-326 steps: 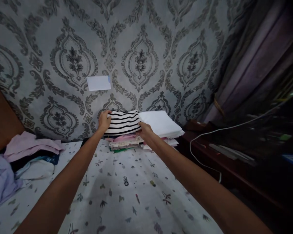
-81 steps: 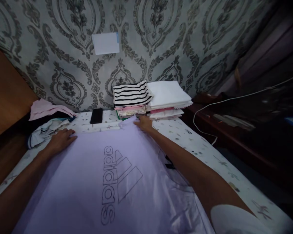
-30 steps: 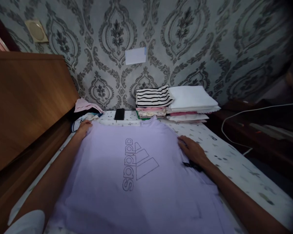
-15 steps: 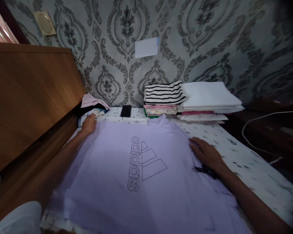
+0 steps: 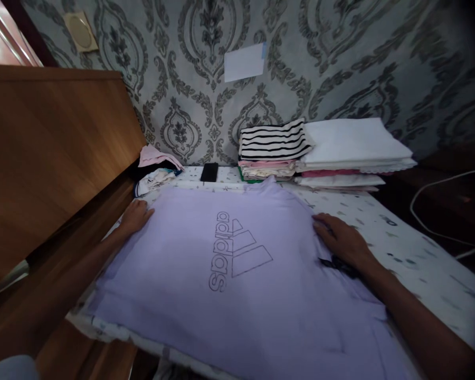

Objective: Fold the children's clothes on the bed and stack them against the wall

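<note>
A lavender shirt (image 5: 182, 237) with an outlined adidas logo lies spread flat, the logo turned sideways. My left hand (image 5: 136, 215) rests at the shirt's far left edge, its fingers bent and close together; what is under the fingertips is too small to tell. On the right, my right hand (image 5: 340, 236) touches the shirt's right side near the collar end, and whether its fingers pinch the cloth is unclear. A dark band or cord circles the right wrist and trails over the shirt.
A black phone (image 5: 209, 172) lies near the wall. Folded clothes, a striped one (image 5: 275, 141) and white ones (image 5: 352, 141), are stacked behind the shirt. Crumpled clothes (image 5: 154, 181) lie beside the wooden cabinet (image 5: 59, 153). A white cable (image 5: 419, 221) hangs at the right.
My left hand has moved back toward me along the shirt's left edge, away from the crumpled clothes. The shirt's near left part lies flatter. The view has shifted slightly.
</note>
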`<state>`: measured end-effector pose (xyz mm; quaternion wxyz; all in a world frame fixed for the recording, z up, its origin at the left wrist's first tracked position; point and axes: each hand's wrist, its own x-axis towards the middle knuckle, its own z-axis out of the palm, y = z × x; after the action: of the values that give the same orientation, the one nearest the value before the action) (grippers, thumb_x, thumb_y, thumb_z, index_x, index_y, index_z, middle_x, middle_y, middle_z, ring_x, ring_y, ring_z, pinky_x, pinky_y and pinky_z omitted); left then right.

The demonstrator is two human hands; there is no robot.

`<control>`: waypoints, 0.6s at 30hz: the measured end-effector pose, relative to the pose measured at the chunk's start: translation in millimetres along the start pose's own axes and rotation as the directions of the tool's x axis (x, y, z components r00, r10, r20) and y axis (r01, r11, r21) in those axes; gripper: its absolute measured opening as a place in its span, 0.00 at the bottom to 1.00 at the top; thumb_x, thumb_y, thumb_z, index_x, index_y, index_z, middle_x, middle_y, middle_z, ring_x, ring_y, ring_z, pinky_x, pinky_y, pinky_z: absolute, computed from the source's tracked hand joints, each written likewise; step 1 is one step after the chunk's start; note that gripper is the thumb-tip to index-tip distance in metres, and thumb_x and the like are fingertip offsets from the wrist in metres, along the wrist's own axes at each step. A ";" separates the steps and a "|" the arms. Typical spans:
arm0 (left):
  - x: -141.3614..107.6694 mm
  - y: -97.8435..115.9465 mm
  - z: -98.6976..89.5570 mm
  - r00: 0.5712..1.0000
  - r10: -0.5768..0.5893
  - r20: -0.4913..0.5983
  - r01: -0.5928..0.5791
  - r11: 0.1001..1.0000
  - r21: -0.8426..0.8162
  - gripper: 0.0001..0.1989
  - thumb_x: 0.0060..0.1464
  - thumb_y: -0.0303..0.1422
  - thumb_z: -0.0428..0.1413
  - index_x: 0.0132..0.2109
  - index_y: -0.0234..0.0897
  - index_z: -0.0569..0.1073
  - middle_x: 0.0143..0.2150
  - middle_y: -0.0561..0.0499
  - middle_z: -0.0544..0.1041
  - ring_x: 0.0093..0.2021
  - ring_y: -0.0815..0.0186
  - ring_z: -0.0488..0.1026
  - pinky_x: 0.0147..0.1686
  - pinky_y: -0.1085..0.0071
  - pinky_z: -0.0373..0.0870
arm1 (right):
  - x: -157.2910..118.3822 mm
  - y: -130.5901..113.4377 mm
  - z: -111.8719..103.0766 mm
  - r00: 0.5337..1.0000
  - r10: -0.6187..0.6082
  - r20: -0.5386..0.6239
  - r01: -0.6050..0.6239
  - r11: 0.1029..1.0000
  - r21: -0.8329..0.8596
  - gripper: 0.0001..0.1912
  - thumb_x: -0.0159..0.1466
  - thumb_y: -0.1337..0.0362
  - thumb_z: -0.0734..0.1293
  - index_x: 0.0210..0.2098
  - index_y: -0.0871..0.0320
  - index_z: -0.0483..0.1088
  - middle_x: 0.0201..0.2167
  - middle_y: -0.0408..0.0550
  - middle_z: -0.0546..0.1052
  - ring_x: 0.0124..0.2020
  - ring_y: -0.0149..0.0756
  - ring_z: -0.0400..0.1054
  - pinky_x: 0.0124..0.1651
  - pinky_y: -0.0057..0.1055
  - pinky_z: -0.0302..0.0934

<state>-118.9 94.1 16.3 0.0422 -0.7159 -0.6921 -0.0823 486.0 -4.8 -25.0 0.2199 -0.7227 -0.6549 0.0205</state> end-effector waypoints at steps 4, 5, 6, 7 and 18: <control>-3.3 3.9 -8.8 0.982 -0.142 0.124 0.156 0.982 -0.108 0.14 0.52 0.45 0.56 0.37 0.39 0.74 0.36 0.46 0.78 0.38 0.56 0.75 0.34 0.67 0.68 | 0.4 0.2 1.2 1.000 -0.005 -0.020 0.004 1.000 -0.025 0.21 0.66 0.56 0.56 0.50 0.57 0.73 0.56 0.58 0.76 0.59 0.52 0.69 0.61 0.49 0.64; -3.5 7.2 -10.3 0.976 -0.158 0.150 0.177 0.977 -0.121 0.11 0.51 0.42 0.57 0.34 0.39 0.74 0.33 0.48 0.77 0.36 0.58 0.75 0.31 0.68 0.66 | 0.1 -0.8 0.3 1.000 -0.004 -0.011 0.004 1.000 -0.030 0.21 0.66 0.56 0.56 0.50 0.57 0.73 0.56 0.57 0.76 0.58 0.52 0.69 0.60 0.48 0.64; -3.5 10.3 -11.8 0.974 -0.163 0.159 0.184 0.975 -0.125 0.09 0.50 0.40 0.57 0.33 0.38 0.73 0.31 0.49 0.76 0.34 0.59 0.74 0.29 0.69 0.65 | -0.5 -2.5 -1.2 1.000 0.000 0.005 0.000 0.999 -0.033 0.22 0.66 0.56 0.56 0.51 0.57 0.73 0.56 0.57 0.76 0.58 0.52 0.69 0.60 0.48 0.64; -3.5 12.7 -13.3 0.975 -0.162 0.155 0.182 0.976 -0.123 0.08 0.49 0.38 0.57 0.32 0.38 0.73 0.31 0.50 0.76 0.34 0.60 0.74 0.29 0.70 0.64 | -1.4 -4.6 -3.2 1.000 0.007 0.027 -0.006 0.999 -0.035 0.22 0.66 0.56 0.56 0.52 0.58 0.72 0.57 0.58 0.75 0.59 0.51 0.68 0.61 0.47 0.63; -72.0 48.8 -34.3 0.986 0.167 0.026 -0.166 0.986 -0.032 0.22 0.63 0.36 0.44 0.61 0.33 0.64 0.61 0.36 0.68 0.61 0.50 0.64 0.60 0.53 0.61 | -9.2 -16.4 -8.9 0.987 0.157 0.039 -0.160 0.980 0.115 0.25 0.65 0.58 0.60 0.57 0.64 0.71 0.53 0.62 0.76 0.49 0.45 0.70 0.56 0.41 0.62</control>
<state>-74.3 15.4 40.0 0.0284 -0.7730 -0.6289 -0.0782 472.2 -15.4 -13.6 0.2501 -0.7579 -0.5962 0.0873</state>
